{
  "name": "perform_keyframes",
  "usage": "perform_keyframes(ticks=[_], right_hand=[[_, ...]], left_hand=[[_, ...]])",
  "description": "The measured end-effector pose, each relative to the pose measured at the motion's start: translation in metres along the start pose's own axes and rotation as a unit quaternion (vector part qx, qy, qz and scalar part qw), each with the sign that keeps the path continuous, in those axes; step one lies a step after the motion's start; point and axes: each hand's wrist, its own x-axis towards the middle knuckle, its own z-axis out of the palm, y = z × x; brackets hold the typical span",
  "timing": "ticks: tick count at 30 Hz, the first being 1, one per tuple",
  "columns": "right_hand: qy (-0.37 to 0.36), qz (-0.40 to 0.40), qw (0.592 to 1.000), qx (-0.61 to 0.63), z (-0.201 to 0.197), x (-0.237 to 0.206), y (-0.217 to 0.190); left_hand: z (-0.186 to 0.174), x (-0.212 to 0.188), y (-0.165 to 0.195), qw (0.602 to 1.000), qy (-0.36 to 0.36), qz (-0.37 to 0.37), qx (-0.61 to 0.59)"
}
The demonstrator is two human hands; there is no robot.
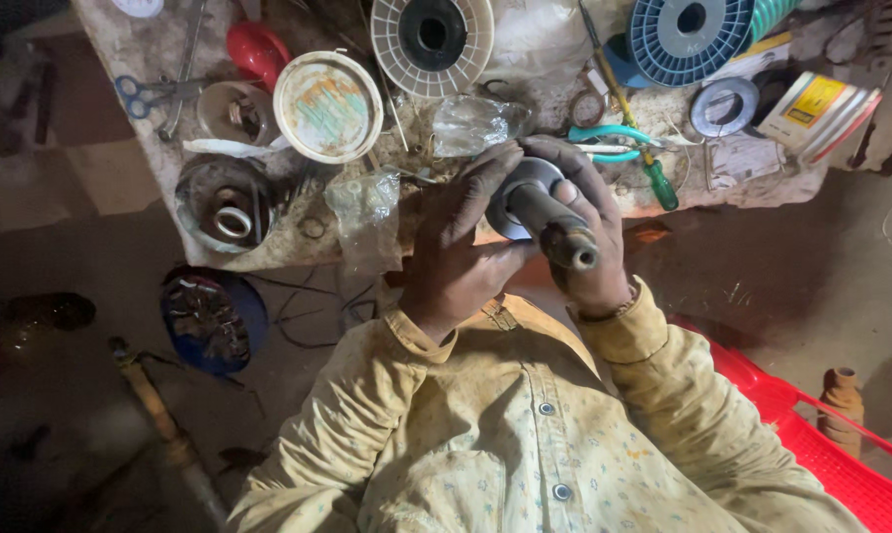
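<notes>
Both hands close on one part: the right hand (pixel 589 232) wraps the dark shaft of a motor rotor (pixel 544 212), and the left hand (pixel 461 242) cups its grey round end from 9 o'clock. The shaft's long axis runs from 11 toward 5 o'clock, its tip nearest the chest. The cluttered bench (pixel 150 59) edge lies just beyond at 12; green pliers (pixel 609 143) sit near at 1.

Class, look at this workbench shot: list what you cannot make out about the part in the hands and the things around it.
Head view only.
1. The metal part: its far side is hidden behind the left hand and right hand.
2. White spool and blue spool: cut off by the top edge.
3. Floor objects at left, like the blue dish: too dark to identify.
</notes>
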Motion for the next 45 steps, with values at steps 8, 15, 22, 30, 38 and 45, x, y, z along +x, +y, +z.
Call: perform_keyframes(ticks=[8, 15, 22, 30, 38, 45], right_hand=[[-0.014, -0.066, 0.994, -0.083, -0.001, -0.007, 0.02], [0.006, -0.071, 0.993, -0.092, -0.001, -0.003, 0.02], [-0.016, -0.075, 0.987, -0.145, 0.006, -0.005, 0.006], [-0.035, -0.103, 0.973, -0.202, 0.001, -0.005, 0.01], [-0.033, -0.122, 0.972, -0.197, 0.0, -0.004, 0.0], [-0.015, -0.098, 0.981, -0.166, -0.001, -0.015, -0.01]], left_hand=[[-0.001, -0.004, 0.004, 1.0, 0.006, -0.007, 0.016], [-0.006, 0.004, 0.006, 0.999, -0.004, 0.015, 0.037], [-0.01, 0.004, 0.01, 0.998, 0.013, 0.047, 0.04], [-0.005, -0.009, -0.006, 0.997, 0.003, 0.022, 0.076], [-0.001, 0.001, 0.004, 0.994, -0.007, 0.056, 0.089], [-0.003, 0.006, 0.014, 0.993, 0.009, 0.106, 0.051]])
